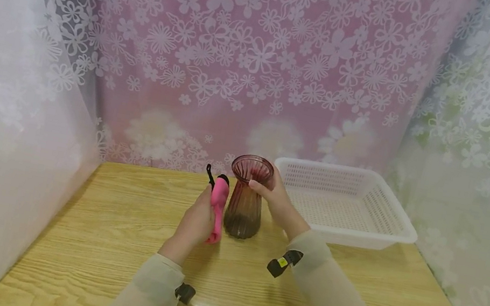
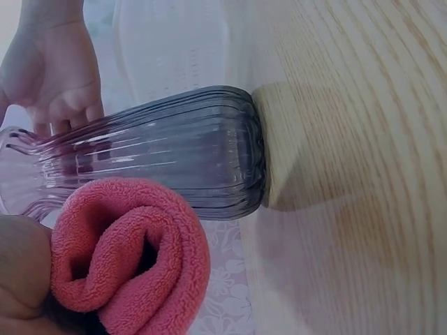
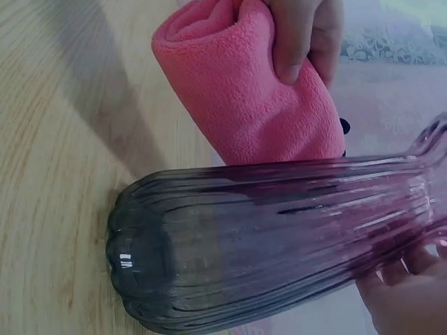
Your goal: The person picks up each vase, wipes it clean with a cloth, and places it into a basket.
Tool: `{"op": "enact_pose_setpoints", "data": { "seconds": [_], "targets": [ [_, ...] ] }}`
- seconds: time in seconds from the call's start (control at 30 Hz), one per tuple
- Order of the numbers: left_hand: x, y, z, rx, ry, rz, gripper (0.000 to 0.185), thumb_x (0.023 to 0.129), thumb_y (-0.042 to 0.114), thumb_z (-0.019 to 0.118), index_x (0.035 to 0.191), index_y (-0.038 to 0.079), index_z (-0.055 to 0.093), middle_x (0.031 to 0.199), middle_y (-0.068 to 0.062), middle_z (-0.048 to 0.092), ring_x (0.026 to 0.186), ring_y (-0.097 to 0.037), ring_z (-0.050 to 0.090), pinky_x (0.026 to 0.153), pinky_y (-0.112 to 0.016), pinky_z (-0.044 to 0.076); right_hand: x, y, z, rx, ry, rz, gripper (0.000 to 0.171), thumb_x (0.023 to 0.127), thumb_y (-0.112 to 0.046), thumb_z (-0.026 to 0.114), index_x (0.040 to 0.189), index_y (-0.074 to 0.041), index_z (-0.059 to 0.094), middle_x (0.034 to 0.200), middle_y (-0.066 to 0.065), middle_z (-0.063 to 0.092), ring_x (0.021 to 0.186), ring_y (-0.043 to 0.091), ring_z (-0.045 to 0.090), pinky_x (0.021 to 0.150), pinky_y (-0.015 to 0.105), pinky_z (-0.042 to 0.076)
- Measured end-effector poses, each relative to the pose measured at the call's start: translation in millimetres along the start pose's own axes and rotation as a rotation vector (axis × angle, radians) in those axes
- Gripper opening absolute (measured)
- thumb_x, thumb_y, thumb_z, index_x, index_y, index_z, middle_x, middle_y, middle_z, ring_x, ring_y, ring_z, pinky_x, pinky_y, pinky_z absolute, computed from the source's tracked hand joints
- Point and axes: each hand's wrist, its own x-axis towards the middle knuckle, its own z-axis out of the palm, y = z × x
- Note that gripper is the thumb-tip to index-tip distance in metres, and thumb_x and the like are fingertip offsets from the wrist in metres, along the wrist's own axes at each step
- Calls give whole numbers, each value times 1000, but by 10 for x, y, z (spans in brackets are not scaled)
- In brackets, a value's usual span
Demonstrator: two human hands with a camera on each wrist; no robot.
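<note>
A ribbed glass vase [image 1: 243, 218], pink at its flared mouth and smoky grey at the foot, stands upright near the middle of the table, its base right at the wood. My right hand [image 1: 283, 206] grips its neck from the right, thumb across the front. Just left of the vase, my left hand [image 1: 197, 221] holds a rolled pink towel [image 1: 218, 203], fluffy, with its coiled end showing in the left wrist view. A black strap [image 1: 209, 171] and a dark end stick out at the top of the roll. The towel overlaps the vase in both wrist views.
Behind and right of the vase is a white perforated plastic basket [image 1: 343, 236]. The wooden table [image 1: 111, 239] ends at a pink floral curtain [image 1: 260, 68], with pale curtains on both sides.
</note>
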Motion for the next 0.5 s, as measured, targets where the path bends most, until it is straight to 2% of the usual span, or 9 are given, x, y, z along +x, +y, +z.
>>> {"op": "enact_pose_setpoints", "data": {
  "seconds": [0.1,0.2,0.3,0.5],
  "targets": [
    [0,4,1,1,2,7,56,105,10,39,156,-4,23,154,-20,40,104,-34,63,85,-48,54,33,15,-59,29,-57,2,73,97,-14,59,158,-12,20,149,23,41,137,34,40,106,38,39],
    [1,16,-5,-2,13,24,56,104,9,40,156,-5,23,154,-21,39,115,-35,60,91,-48,52,53,21,-109,55,-123,8,70,99,-10,54,159,-15,18,150,22,40,138,34,40,105,35,41],
    [1,37,-23,-19,32,37,56,104,8,40,156,-6,23,155,-22,39,122,-35,56,96,-49,50,54,10,-134,87,-163,29,72,99,-13,53,160,-16,15,153,22,36,140,35,36,108,38,37],
    [22,78,-77,-23,76,44,56,105,8,37,157,-4,20,157,-20,36,127,-33,53,100,-47,48,44,-30,-127,132,-184,64,90,94,-26,64,161,-15,5,158,24,25,146,37,24,117,51,19]
  ]
}}
